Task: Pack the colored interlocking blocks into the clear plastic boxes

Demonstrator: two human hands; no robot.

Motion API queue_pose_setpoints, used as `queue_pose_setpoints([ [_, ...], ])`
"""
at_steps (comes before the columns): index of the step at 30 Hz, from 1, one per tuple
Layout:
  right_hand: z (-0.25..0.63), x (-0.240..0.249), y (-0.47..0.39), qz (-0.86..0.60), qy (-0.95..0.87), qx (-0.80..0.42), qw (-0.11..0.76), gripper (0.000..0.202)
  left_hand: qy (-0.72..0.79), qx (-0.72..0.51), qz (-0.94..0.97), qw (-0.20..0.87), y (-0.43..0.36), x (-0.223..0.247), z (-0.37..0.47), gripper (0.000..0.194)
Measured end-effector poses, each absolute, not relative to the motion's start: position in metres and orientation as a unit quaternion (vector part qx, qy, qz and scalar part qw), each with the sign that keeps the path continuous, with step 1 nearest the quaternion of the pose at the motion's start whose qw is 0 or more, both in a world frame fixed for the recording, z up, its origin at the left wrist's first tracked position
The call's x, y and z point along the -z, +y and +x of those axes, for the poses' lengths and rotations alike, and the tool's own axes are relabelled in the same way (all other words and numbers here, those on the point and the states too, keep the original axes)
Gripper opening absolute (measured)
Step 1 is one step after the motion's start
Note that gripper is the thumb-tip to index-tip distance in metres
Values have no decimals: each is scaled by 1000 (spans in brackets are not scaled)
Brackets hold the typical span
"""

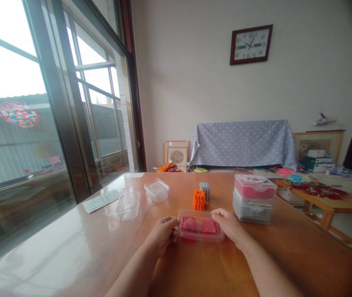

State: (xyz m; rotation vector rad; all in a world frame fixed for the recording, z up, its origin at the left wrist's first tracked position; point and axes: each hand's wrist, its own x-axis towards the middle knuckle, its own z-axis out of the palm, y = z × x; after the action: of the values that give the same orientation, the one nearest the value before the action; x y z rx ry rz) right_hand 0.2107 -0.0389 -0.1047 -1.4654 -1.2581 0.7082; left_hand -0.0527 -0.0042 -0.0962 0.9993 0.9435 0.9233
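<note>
Between my hands is a clear lidded plastic container (199, 238) with red contents showing through it. My left hand (164, 234) grips its left side, fingers curled at the rim. At the upper right corner, my right hand (227, 222) is closed on the edge of the same container, its fingertips partly hidden. Just beyond stands an orange stack of interlocking plastic pieces (199, 200), with a similar grey stack (205, 190) behind it. What the red contents are, I cannot make out.
To the right stand stacked lidded boxes (253, 200), the upper one pink inside. An open clear tub (128, 206), a clear container with a lid (157, 190) and a printed sheet (101, 201) lie left on the wooden table (188, 272). A low wooden table (327, 202) stands beyond.
</note>
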Motion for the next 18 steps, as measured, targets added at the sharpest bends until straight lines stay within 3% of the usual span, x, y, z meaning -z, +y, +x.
queue_pose_setpoints([
  [18, 211, 112, -33, -603, -527, -295, 522, 29, 404, -428, 466, 661, -8, 100, -50, 24],
])
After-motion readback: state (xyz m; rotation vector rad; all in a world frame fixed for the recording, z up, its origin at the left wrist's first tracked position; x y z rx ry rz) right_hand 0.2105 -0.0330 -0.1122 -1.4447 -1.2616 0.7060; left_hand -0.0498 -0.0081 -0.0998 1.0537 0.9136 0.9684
